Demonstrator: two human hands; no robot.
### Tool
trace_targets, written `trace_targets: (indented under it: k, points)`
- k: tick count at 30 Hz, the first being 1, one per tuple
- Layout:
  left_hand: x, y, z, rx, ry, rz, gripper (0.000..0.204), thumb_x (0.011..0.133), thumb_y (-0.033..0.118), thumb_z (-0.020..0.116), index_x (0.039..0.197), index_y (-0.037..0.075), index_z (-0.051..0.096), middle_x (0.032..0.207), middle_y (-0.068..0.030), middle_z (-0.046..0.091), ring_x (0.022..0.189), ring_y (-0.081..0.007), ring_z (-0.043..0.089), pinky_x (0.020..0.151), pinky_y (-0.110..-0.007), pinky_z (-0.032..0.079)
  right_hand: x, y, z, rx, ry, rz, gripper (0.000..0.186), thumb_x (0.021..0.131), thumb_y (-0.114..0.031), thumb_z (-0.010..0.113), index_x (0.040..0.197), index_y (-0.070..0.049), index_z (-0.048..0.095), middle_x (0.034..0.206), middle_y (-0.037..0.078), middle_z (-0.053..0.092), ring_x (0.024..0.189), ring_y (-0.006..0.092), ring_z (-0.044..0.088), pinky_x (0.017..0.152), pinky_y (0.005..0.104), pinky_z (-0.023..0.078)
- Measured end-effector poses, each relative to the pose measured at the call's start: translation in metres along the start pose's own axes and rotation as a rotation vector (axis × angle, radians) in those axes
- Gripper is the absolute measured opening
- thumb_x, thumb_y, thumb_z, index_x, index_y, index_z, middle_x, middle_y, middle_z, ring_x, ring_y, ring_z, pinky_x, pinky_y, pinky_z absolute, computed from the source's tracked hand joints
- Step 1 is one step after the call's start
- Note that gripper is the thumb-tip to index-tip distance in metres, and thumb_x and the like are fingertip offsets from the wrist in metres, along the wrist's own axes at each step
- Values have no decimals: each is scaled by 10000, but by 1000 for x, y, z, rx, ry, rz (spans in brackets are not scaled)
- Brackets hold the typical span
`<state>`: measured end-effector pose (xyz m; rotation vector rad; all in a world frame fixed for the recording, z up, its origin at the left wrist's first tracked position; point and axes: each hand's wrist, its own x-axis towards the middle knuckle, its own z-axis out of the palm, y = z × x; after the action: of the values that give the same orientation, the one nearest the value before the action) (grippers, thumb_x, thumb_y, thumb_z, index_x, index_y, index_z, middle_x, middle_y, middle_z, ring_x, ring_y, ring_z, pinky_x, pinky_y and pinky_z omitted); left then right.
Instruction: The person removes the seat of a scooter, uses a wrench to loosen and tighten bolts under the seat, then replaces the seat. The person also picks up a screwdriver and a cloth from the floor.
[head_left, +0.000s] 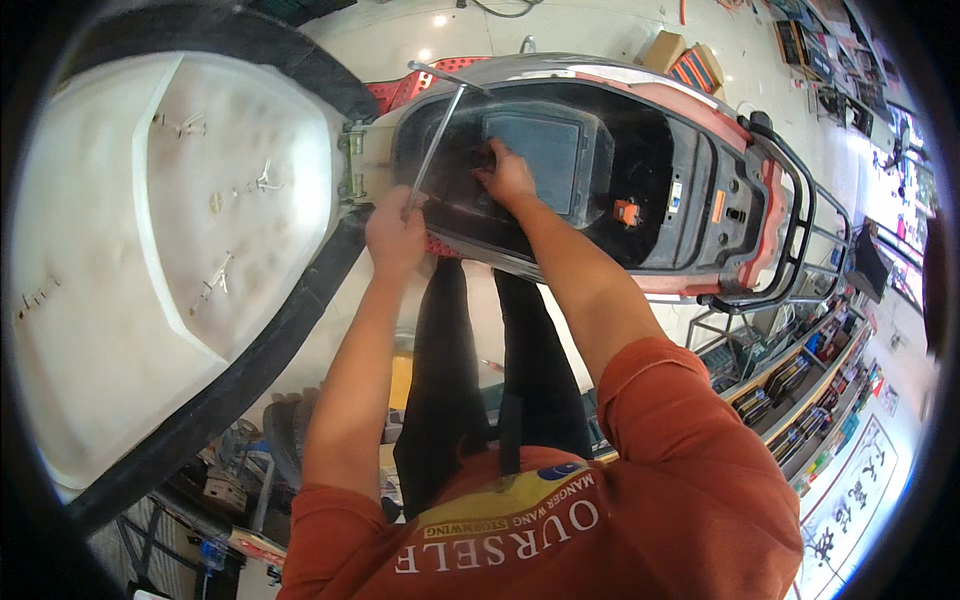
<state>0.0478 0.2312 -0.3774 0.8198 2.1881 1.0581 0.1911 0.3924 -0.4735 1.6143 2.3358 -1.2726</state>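
A metal T-handle wrench [437, 143] slants over the open under-seat compartment [445, 185] of a scooter. My left hand [394, 238] is closed around the low end of its shaft, with the crossbar at the far end. Inside the black compartment, my right hand [510, 181] reaches to the left edge of a dark rectangular cover [550, 160]. Its fingers are bent together there; what they grip, if anything, is too dark to make out. An orange connector-like piece [627, 212] sits right of the cover.
The scooter's seat [240, 200] is tipped open at left, pale underside showing, joined by a hinge [354, 165]. A black rear rack [800, 220] juts out at right. Cardboard boxes [664, 51] stand on the far floor; loaded shelves [790, 390] line the lower right.
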Motion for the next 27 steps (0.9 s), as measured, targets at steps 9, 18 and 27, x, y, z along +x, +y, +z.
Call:
trace_targets:
  k: [9, 18, 27]
  points:
    - [0, 7, -5, 12, -55, -74, 138, 804, 68, 564, 919, 75, 641, 864, -145, 668, 866, -357, 645, 783, -414, 497, 2, -30, -10, -273, -82, 53, 489, 774, -269, 775, 1115, -67, 489, 1053, 208, 663, 984, 396, 650, 811, 486, 525]
    - [0, 3, -3, -53, -6, -7, 152, 810, -19, 551, 915, 29, 651, 774, -98, 616, 671, -187, 579, 673, -304, 476, 0, -30, 11, -274, 43, -36, 449, 777, -216, 738, 1095, -36, 477, 1005, 230, 663, 937, 431, 648, 798, 511, 521]
    - [2, 7, -8, -47, -94, -62, 139, 808, 35, 575, 928, 70, 635, 918, -124, 688, 873, -333, 661, 780, -413, 514, 5, -11, 17, -142, 84, -75, 372, 774, -190, 780, 990, -21, 528, 823, 200, 660, 771, 367, 652, 714, 440, 524]
